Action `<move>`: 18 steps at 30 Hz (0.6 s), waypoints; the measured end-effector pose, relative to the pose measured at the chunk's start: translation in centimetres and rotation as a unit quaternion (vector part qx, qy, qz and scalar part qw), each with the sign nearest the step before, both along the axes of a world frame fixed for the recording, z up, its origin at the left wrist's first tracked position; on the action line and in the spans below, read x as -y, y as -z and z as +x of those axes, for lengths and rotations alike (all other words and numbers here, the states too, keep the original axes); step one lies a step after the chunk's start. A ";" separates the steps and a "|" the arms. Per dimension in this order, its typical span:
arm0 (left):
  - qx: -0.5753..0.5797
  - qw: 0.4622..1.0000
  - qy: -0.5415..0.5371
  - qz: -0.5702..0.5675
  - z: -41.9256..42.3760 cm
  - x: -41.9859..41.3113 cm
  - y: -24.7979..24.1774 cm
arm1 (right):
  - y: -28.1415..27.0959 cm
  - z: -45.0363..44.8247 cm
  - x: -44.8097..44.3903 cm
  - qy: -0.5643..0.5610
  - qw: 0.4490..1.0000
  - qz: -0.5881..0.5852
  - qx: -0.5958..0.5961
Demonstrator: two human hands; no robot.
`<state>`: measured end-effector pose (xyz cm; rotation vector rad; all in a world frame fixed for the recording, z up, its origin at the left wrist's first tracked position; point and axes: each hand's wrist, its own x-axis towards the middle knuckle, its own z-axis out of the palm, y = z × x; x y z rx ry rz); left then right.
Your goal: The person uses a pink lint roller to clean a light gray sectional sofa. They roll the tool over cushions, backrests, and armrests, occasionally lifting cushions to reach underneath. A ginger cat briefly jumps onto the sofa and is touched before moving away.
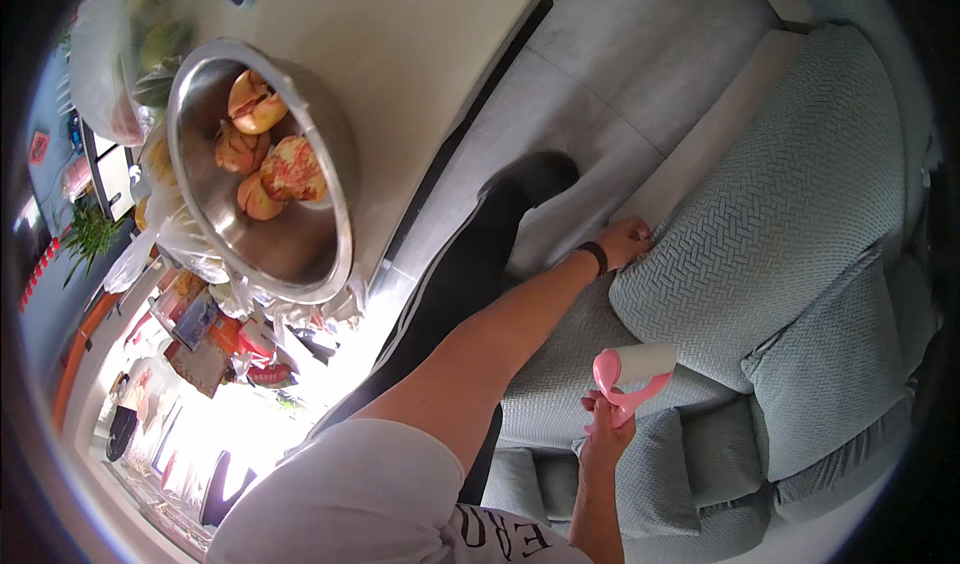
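My left hand, with a dark band at the wrist, rests against the front edge of a grey-green sofa cushion, its fingers curled; nothing shows in it, though its underside is hidden. Closer to my body, my right hand grips the pink handle of a lint roller. The roller's white cylinder points right, over the textured sofa seat. Its handle lies between my thumb and fingers.
Left, a table bears a steel bowl with several pomegranates, beside plastic bags. Grey pillows line the sofa. My dark-clothed leg stands between table and sofa on grey floor tiles.
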<state>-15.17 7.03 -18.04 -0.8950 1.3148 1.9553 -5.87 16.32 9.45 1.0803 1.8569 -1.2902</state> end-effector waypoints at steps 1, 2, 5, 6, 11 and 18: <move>-0.039 0.999 0.009 -0.028 0.1 -0.5 1.1 | 0.2 -0.2 0.1 -0.007 1.000 -0.007 -0.011; -0.078 0.995 0.018 -0.056 0.2 -1.0 2.1 | 0.3 -0.4 0.2 -0.013 1.000 -0.015 -0.021; 0.086 0.986 0.126 -0.068 -1.9 0.0 1.3 | 0.3 -0.9 -0.2 0.014 1.000 -0.003 0.008; 0.092 0.984 0.126 -0.091 -1.8 0.1 1.7 | 0.2 -1.2 -0.2 0.018 1.000 0.002 0.026; 0.073 0.987 0.079 -0.118 -0.8 -2.2 1.6 | 0.1 -0.1 -0.9 0.019 1.000 -0.004 -0.001; 0.098 0.985 -0.006 0.143 -1.1 -2.1 -1.9 | -0.2 0.7 -2.2 0.056 0.997 0.015 0.054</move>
